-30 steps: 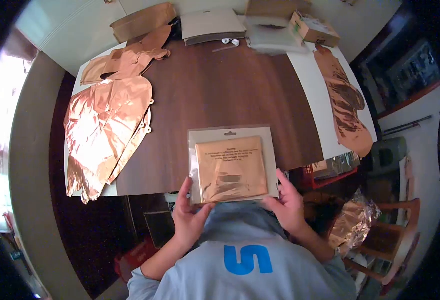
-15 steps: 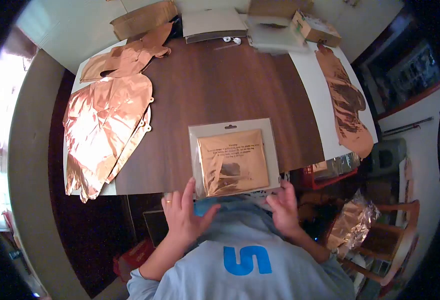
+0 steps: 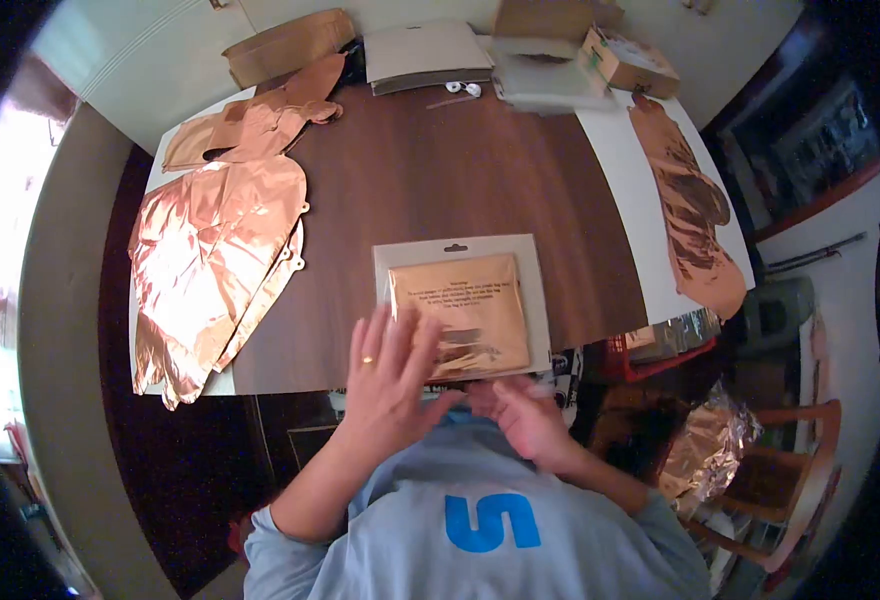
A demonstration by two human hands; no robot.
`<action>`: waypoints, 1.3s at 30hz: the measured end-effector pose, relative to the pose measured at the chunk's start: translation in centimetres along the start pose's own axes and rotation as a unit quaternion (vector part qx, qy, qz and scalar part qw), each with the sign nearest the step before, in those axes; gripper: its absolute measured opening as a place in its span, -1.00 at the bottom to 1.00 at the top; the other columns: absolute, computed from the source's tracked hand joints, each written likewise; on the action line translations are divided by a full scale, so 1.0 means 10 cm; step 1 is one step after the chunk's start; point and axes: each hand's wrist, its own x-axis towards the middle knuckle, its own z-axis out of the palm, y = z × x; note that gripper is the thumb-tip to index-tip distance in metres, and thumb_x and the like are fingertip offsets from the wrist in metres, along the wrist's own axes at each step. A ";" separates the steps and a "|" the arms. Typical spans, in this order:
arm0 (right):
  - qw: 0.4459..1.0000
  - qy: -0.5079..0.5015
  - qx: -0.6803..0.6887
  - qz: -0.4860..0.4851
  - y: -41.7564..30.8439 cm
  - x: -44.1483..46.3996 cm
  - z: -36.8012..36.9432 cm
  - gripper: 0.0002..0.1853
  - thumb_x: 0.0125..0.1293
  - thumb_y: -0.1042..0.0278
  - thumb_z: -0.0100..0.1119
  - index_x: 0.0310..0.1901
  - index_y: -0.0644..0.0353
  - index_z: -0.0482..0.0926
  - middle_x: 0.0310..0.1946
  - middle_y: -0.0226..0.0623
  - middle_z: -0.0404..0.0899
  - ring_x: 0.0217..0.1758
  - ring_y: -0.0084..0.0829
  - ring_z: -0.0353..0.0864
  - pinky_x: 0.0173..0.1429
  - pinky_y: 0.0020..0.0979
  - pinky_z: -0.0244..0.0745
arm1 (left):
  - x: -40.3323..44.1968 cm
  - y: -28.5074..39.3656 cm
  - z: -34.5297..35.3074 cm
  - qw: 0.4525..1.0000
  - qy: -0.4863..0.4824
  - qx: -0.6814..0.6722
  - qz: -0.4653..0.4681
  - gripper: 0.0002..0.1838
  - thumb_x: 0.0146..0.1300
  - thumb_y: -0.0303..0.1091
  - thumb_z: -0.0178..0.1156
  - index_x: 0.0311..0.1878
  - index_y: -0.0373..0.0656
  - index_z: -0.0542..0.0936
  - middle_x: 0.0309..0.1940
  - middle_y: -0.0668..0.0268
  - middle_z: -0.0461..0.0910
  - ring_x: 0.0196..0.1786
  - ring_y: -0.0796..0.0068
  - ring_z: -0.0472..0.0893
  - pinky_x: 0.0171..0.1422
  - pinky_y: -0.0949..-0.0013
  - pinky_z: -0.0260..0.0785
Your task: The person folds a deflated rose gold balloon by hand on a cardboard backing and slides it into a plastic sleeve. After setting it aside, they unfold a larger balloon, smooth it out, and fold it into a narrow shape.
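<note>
A clear package (image 3: 537, 290) with a pale backing and a folded copper foil sheet lies at the front edge of the brown table. Spread fingers of my left hand (image 3: 390, 385), with a ring on one, overlap the package's lower left part; whether they touch it is unclear. Just below the package's bottom edge is my right hand (image 3: 525, 420), its fingers partly curled and blurred, so I cannot make out if anything is in them.
Large copper foil shapes (image 3: 215, 240) cover the table's left side. Another foil piece (image 3: 685, 205) lies on the right. At the back are a grey-white stack (image 3: 425, 55), white earphones (image 3: 465, 89), clear bags (image 3: 540, 75) and a cardboard box (image 3: 630, 62). A wooden chair (image 3: 820, 470) stands at lower right.
Both hands have left the package's sides. My left hand has moved up over its lower left part, and my right hand has shifted left below it. The package sits slightly farther up the table.
</note>
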 end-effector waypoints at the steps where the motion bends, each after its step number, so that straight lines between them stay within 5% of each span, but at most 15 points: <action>1: 1.000 0.008 -0.019 0.009 0.00 0.02 0.08 -0.73 0.50 0.33 0.03 0.05 0.35 0.55 0.01 0.00 0.65 0.05 -0.21 0.68 0.19 -0.17 0.56 | 0.06 0.00 -0.02 1.000 -0.011 -0.005 0.029 -0.14 0.10 -0.07 0.42 0.46 -0.08 0.30 0.46 -0.03 0.23 0.53 -0.19 0.15 0.50 -0.29 0.04; 11: 0.976 0.046 -0.195 0.090 -0.35 0.09 0.22 -0.61 0.50 0.17 0.10 0.05 0.40 0.59 -0.21 -0.12 0.73 -0.23 -0.35 0.74 -0.03 -0.38 0.65 | 0.20 -0.22 0.39 0.995 0.000 0.008 0.104 -0.17 0.09 0.04 0.38 0.42 -0.03 0.36 0.45 0.06 0.27 0.47 -0.20 0.25 0.48 -0.29 0.04; 14: 0.937 -0.070 -0.290 0.180 -0.61 0.03 0.10 -0.64 0.49 0.17 0.11 0.00 0.36 0.64 -0.22 -0.13 0.74 -0.23 -0.38 0.75 -0.06 -0.39 0.65 | 0.22 -0.25 0.36 0.994 -0.004 0.022 0.102 -0.20 0.10 0.04 0.38 0.41 0.01 0.38 0.44 0.06 0.28 0.46 -0.21 0.24 0.46 -0.32 0.06; 15: 0.876 -0.209 -0.384 0.205 -0.84 0.03 0.09 -0.68 0.48 0.17 0.13 -0.03 0.27 0.69 -0.19 -0.21 0.75 -0.18 -0.43 0.75 -0.09 -0.39 0.64 | 0.24 -0.30 0.39 0.995 0.005 0.027 0.096 -0.23 0.12 0.03 0.37 0.40 0.03 0.39 0.43 0.06 0.29 0.46 -0.23 0.23 0.44 -0.34 0.07; 18: 0.690 -0.317 -0.651 0.007 -1.55 0.03 0.44 -0.78 0.43 0.31 0.16 -0.13 0.26 0.72 -0.30 -0.27 0.76 -0.21 -0.49 0.75 -0.11 -0.42 0.64 | 0.28 -0.36 0.39 0.996 0.001 0.015 0.092 -0.26 0.15 0.03 0.35 0.38 0.00 0.40 0.42 0.05 0.30 0.46 -0.25 0.22 0.46 -0.35 0.05; 20: 0.749 -0.207 -0.629 -0.012 -1.85 0.43 0.55 -0.81 0.40 0.34 0.18 -0.16 0.25 0.72 -0.37 -0.32 0.74 -0.28 -0.55 0.70 -0.15 -0.44 0.60 | 0.28 -0.35 0.36 0.996 -0.009 0.011 0.089 -0.26 0.16 0.02 0.35 0.38 -0.01 0.39 0.41 0.05 0.30 0.46 -0.24 0.23 0.47 -0.36 0.03; 23: 0.663 -0.056 -0.701 -0.257 -2.17 1.45 0.88 -0.78 0.38 0.32 0.18 -0.21 0.33 0.67 -0.42 -0.31 0.65 -0.42 -0.56 0.57 -0.23 -0.45 0.54 | 0.28 -0.36 0.38 0.996 -0.001 -0.021 0.086 -0.27 0.17 0.02 0.34 0.38 -0.03 0.40 0.39 0.05 0.33 0.45 -0.23 0.25 0.49 -0.37 0.01; 26: 0.516 -0.034 -0.739 -0.432 -2.34 2.72 0.82 -0.80 0.29 0.28 0.19 -0.21 0.23 0.68 -0.23 -0.02 0.62 -0.13 -0.02 0.65 0.03 -0.14 0.56 | 0.26 -0.37 0.37 0.996 0.011 -0.040 0.082 -0.29 0.18 0.01 0.35 0.36 -0.04 0.41 0.37 0.06 0.36 0.45 -0.18 0.28 0.50 -0.35 0.01; 28: 0.457 0.005 -0.815 -0.356 -2.42 2.98 1.09 -0.75 0.26 0.29 0.20 -0.09 0.21 0.68 0.00 0.02 0.56 0.03 0.03 0.62 0.15 -0.07 0.54 | 0.27 -0.35 0.34 0.996 0.014 -0.042 0.079 -0.31 0.18 -0.02 0.36 0.34 -0.05 0.43 0.35 0.07 0.38 0.45 -0.14 0.30 0.50 -0.32 0.02; 31: 0.399 0.026 -0.869 -0.291 -2.46 3.18 1.20 -0.69 0.23 0.30 0.21 -0.05 0.26 0.66 0.06 0.02 0.52 0.06 0.05 0.62 0.16 -0.06 0.54 | 0.27 -0.35 0.32 0.995 0.017 -0.041 0.086 -0.37 0.19 -0.09 0.36 0.30 -0.08 0.47 0.31 0.10 0.43 0.44 -0.08 0.33 0.51 -0.27 0.03; 34: 0.382 0.045 -0.884 -0.266 -2.36 3.14 1.14 -0.85 0.11 0.30 0.25 -0.36 0.19 0.64 -0.10 -0.08 0.57 -0.04 -0.03 0.63 0.08 -0.09 0.54 | 0.23 -0.37 0.32 0.992 0.035 -0.040 0.118 -0.41 0.17 -0.15 0.37 0.27 -0.09 0.51 0.27 0.12 0.47 0.41 -0.03 0.37 0.52 -0.23 0.05; 39: 0.388 -0.031 -0.886 -0.253 -2.19 2.23 0.82 -0.87 0.09 0.31 0.24 -0.39 0.17 0.60 -0.31 -0.13 0.62 -0.15 -0.07 0.66 -0.02 -0.10 0.56 | 0.23 -0.35 0.32 0.987 0.032 -0.037 0.151 -0.47 0.12 -0.22 0.39 0.19 -0.09 0.57 0.23 0.16 0.50 0.37 0.03 0.42 0.51 -0.20 0.11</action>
